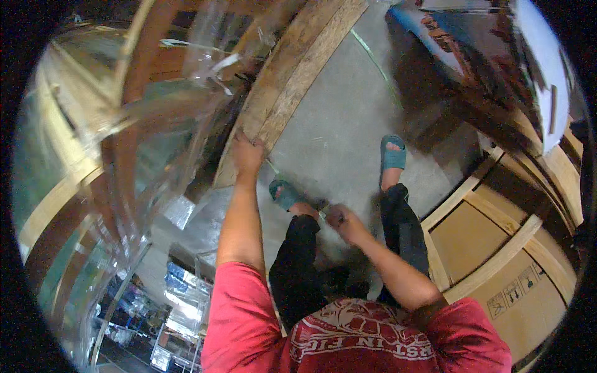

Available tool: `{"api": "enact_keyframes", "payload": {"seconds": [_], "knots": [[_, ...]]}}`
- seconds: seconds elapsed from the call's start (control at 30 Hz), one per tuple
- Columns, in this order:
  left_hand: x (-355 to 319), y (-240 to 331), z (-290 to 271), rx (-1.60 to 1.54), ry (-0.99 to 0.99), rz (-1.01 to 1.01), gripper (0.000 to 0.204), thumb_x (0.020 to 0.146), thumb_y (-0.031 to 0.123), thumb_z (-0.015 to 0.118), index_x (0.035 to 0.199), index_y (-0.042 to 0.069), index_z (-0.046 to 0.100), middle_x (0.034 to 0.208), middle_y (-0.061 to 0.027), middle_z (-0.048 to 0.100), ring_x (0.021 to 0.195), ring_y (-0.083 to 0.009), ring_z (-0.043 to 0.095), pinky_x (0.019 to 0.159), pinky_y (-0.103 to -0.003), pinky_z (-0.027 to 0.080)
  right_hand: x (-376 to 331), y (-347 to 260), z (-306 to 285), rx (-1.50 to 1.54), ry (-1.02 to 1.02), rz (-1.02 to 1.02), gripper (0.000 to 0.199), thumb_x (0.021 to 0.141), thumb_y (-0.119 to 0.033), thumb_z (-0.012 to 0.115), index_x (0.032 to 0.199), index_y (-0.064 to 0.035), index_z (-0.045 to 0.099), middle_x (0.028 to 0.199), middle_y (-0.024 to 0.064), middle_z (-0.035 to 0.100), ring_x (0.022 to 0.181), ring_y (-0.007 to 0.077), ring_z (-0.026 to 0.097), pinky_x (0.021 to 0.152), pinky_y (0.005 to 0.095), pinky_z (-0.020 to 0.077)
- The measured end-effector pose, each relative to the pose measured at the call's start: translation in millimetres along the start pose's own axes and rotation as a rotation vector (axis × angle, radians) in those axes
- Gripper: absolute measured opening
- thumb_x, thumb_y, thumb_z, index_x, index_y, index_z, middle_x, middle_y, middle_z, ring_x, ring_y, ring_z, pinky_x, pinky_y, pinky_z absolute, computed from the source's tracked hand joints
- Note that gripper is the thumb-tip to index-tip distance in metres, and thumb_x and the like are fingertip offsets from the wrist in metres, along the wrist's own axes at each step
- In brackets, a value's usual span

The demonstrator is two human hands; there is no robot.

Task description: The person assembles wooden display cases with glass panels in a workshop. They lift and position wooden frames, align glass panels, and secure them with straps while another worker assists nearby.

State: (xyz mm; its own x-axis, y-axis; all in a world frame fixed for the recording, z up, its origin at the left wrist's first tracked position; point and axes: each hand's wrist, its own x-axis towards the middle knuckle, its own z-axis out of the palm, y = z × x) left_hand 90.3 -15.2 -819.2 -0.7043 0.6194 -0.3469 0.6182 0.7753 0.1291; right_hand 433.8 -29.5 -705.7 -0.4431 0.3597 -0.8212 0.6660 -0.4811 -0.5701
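Note:
My left hand (pixel 249 155) is at the near end of a stack of long wooden planks (pixel 292 74), its fingers curled down on the wood. Whatever those fingers may grip is hidden. A thin pale green strap (pixel 273 166) shows beside this hand and slants toward my right hand. My right hand (pixel 345 225), slightly blurred, is closed on the strap's near part in front of my legs. Another length of pale green strap (pixel 373 59) lies on the floor right of the planks.
My feet in green slippers (pixel 392 152) stand on the grey concrete floor (pixel 329 124). At left rises a wooden frame (pixel 127 155) with clear plastic wrap. A cardboard box (pixel 472 233) in a wooden crate stands close on my right. A white panel (pixel 541 74) is at the far right.

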Motion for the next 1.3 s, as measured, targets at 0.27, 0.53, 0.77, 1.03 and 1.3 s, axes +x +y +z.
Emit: {"api": "enact_keyframes", "payload": {"seconds": [0.27, 0.53, 0.77, 1.03, 1.3], "knots": [[98, -56, 93, 0.099, -0.146, -0.131, 0.063, 0.085, 0.047, 0.061, 0.125, -0.001, 0.054, 0.120, -0.0327, 0.057, 0.110, -0.0460, 0.055, 0.097, -0.048, 0.044, 34, -48, -4, 0.091, -0.141, -0.058, 0.038, 0.092, -0.024, 0.065, 0.123, -0.0049, 0.054, 0.113, 0.0126, 0.064, 0.102, 0.0238, 0.062, 0.088, 0.0356, 0.0484], [82, -41, 103, -0.043, 0.134, 0.015, 0.059, 0.094, 0.050, 0.048, 0.122, -0.002, 0.058, 0.115, -0.0278, 0.062, 0.103, -0.0442, 0.060, 0.090, -0.052, 0.045, 46, -71, -22, 0.112, -0.138, -0.078, 0.028, 0.094, -0.012, 0.062, 0.119, -0.0026, 0.055, 0.105, 0.0069, 0.063, 0.092, 0.0137, 0.059, 0.082, 0.0287, 0.0480], [42, -14, 69, -0.091, 0.159, 0.010, 0.054, 0.095, 0.047, 0.049, 0.109, -0.003, 0.064, 0.103, -0.0266, 0.066, 0.095, -0.0440, 0.063, 0.082, -0.049, 0.049, 47, -70, -28, 0.117, -0.155, -0.029, 0.031, 0.094, -0.013, 0.061, 0.123, -0.0034, 0.054, 0.111, 0.0096, 0.062, 0.100, 0.0161, 0.060, 0.086, 0.0294, 0.0480], [64, 2, 107, -0.120, -0.033, -0.073, 0.053, 0.096, 0.047, 0.046, 0.107, -0.001, 0.065, 0.098, -0.0281, 0.065, 0.091, -0.0461, 0.062, 0.082, -0.050, 0.049, 47, -83, -47, 0.101, -0.140, -0.079, 0.035, 0.093, -0.019, 0.063, 0.123, -0.0036, 0.053, 0.115, 0.0114, 0.063, 0.102, 0.0197, 0.062, 0.089, 0.0342, 0.0485], [96, -20, 146, -0.037, -0.093, 0.137, 0.085, 0.076, 0.046, 0.073, 0.139, 0.001, 0.037, 0.138, -0.0313, 0.041, 0.127, -0.0463, 0.040, 0.103, -0.049, 0.038, 47, -104, -64, -0.026, -0.139, 0.013, 0.037, 0.093, -0.022, 0.065, 0.122, -0.0038, 0.054, 0.118, 0.0107, 0.063, 0.099, 0.0218, 0.062, 0.087, 0.0357, 0.0489]]}}
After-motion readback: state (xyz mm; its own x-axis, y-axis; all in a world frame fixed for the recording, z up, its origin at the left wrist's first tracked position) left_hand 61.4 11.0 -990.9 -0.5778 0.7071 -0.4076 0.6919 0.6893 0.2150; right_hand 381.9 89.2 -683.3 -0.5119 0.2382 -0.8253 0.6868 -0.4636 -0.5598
